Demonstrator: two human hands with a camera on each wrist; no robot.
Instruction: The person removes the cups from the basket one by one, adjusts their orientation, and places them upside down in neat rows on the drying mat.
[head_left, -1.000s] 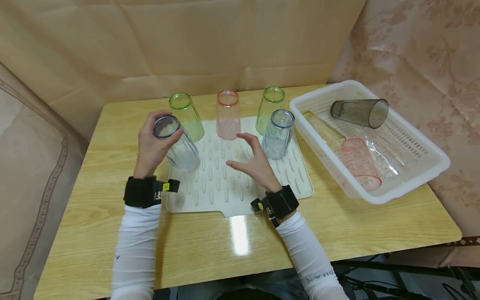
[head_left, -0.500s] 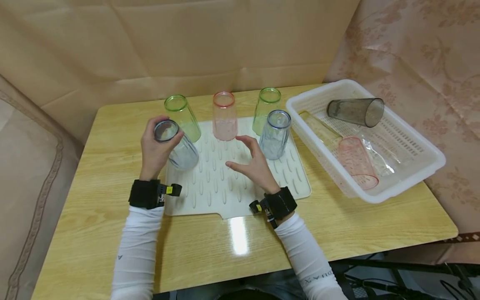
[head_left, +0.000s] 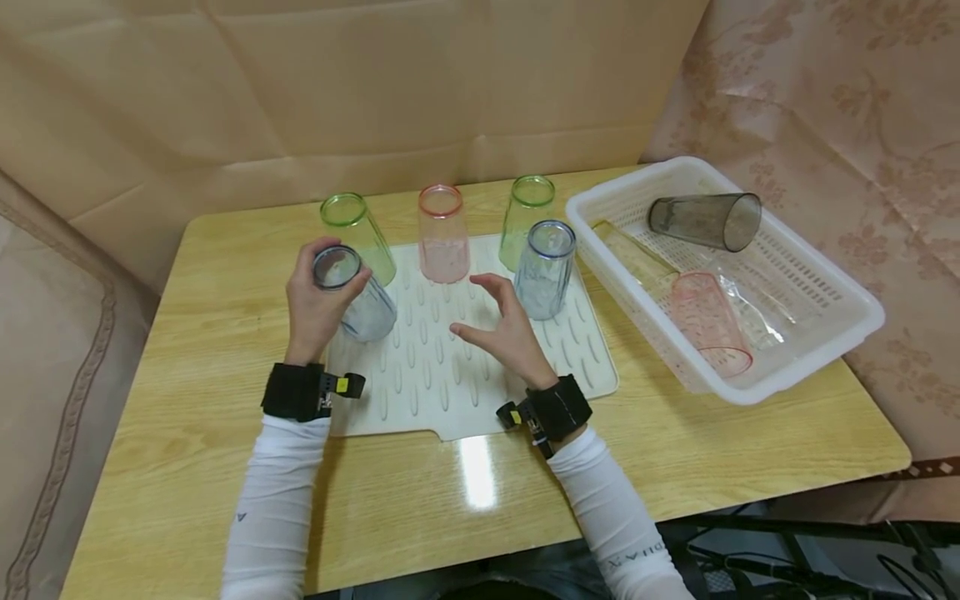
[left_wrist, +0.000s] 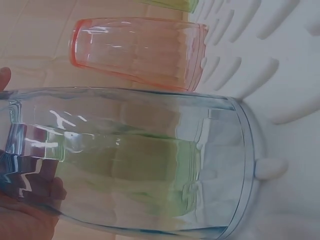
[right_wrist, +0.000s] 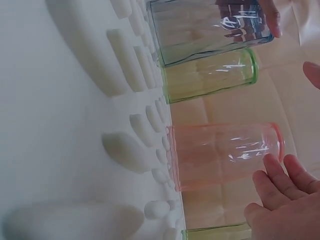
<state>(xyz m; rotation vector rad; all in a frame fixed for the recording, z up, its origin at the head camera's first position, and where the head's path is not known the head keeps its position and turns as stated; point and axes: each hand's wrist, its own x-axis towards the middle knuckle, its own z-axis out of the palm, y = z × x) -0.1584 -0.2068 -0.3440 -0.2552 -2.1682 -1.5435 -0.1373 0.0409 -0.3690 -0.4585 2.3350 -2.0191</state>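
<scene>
My left hand [head_left: 311, 312] grips a bluish glass [head_left: 370, 315] near its upper end, thumb and fingers round it. In the left wrist view the glass's lower end is right at the white ridged mat [left_wrist: 295, 200]. Behind it stands a green glass [head_left: 375, 250], with a pink glass [head_left: 444, 242] at the back middle. My right hand [head_left: 510, 333] hovers over the mat with thumb and fingers spread and nothing between them. Just to its right are a second bluish glass [head_left: 545, 287] and another green glass [head_left: 519, 225].
At the right, a white plastic basket [head_left: 817, 367] stands on the wooden table [head_left: 420, 517]. Lying in it are a grey glass [head_left: 701, 221], a pink glass [head_left: 708, 312], a yellowish glass [head_left: 633, 257] and something clear and shiny [head_left: 761, 312]. A beige cloth [head_left: 337, 92] hangs behind the table.
My left hand and the bluish glass have come slightly nearer and to the right relative to the mat. My right hand keeps nearly the same pose. The whole view shifts a little left.
</scene>
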